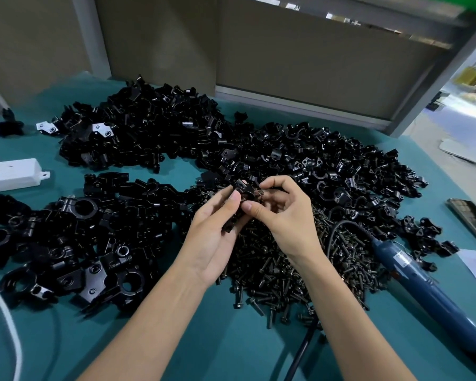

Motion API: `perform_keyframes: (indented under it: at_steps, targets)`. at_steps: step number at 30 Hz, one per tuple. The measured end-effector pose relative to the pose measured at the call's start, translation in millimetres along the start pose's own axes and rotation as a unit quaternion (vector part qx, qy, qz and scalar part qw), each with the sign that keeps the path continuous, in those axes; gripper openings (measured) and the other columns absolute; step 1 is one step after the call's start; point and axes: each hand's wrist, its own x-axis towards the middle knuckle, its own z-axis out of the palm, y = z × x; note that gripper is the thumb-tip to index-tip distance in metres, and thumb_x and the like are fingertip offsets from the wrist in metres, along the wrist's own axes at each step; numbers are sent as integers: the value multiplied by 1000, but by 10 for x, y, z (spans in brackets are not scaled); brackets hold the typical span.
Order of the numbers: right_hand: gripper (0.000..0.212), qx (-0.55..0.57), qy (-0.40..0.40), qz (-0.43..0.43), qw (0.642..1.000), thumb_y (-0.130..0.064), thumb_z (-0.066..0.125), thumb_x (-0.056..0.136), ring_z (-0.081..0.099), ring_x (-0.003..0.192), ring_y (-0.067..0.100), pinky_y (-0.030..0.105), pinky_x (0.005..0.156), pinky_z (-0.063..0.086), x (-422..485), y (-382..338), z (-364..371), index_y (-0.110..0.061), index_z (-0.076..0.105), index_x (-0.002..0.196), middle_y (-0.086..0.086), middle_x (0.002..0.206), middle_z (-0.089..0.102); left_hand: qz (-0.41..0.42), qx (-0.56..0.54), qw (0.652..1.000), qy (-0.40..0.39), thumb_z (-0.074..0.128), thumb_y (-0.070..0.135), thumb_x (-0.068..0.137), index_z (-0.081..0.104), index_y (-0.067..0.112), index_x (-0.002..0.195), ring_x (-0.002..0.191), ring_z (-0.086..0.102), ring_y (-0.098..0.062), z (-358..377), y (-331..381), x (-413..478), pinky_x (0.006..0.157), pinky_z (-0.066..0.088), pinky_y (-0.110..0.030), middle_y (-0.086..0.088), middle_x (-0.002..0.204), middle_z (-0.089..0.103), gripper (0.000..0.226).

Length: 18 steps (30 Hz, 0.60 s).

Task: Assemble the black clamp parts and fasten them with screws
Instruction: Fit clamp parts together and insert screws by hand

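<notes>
I am judging this to be early in one assembly. I am bringing a black clamp part (242,189) together between both hands, above the middle of the green table (231,339), just over the far edge of the pile of screws (286,268). My left hand (212,229) is curling round the lower end of the piece, with the thumb pressing on its near face. My right hand (283,215) is pinching its right side between thumb and forefinger, the other fingers bent. Something small and brownish is sitting at those fingertips, perhaps a screw, but it is too small for me to tell.

The blue electric screwdriver (412,270) is lying untouched at the right, its tip among the screws, so I am taking it that fastening on this piece is not yet begun. The near-left heap (74,243) is showing larger bodies with round bores, and these may be finished units, though I cannot be sure. The far-left heap (138,127) and the far-right heap (327,166) of loose parts are both large, so I am reckoning that most of the work is left.

The part itself is looking small, blocky and glossy black, with a recess on its upper face, and its lower end is poking out below my left fingers.
</notes>
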Motion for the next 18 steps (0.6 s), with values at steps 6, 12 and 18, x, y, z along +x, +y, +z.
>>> perform_keyframes:
  at_steps: [6,12,18]
  targets:
    - [38,-11,-2,8,1000,-20,88,73,49,62,1,15,66,43,0,18,14,-28,61,99,-11,75,68,41,100,994,-7,47,19,104,54,0,133,114,67,-23,50,-57,-12,94,55,-28,-18,124,66,36]
    - [41,-17,-8,17,1000,-25,89,69,58,72,6,16,73,47,4,-12,2,-27,65,102,-9,83,74,54,142,988,-8,46,25,104,54,-3,125,113,67,-31,36,-65,-10,90,55,-28,-21,122,67,36]
    - [44,-74,-21,-11,997,-16,88,72,64,72,0,16,74,50,-14,-5,22,-24,64,107,-15,81,72,58,64,996,6,61,26,89,60,6,111,104,69,-24,30,-68,6,85,55,-21,-14,106,68,30]
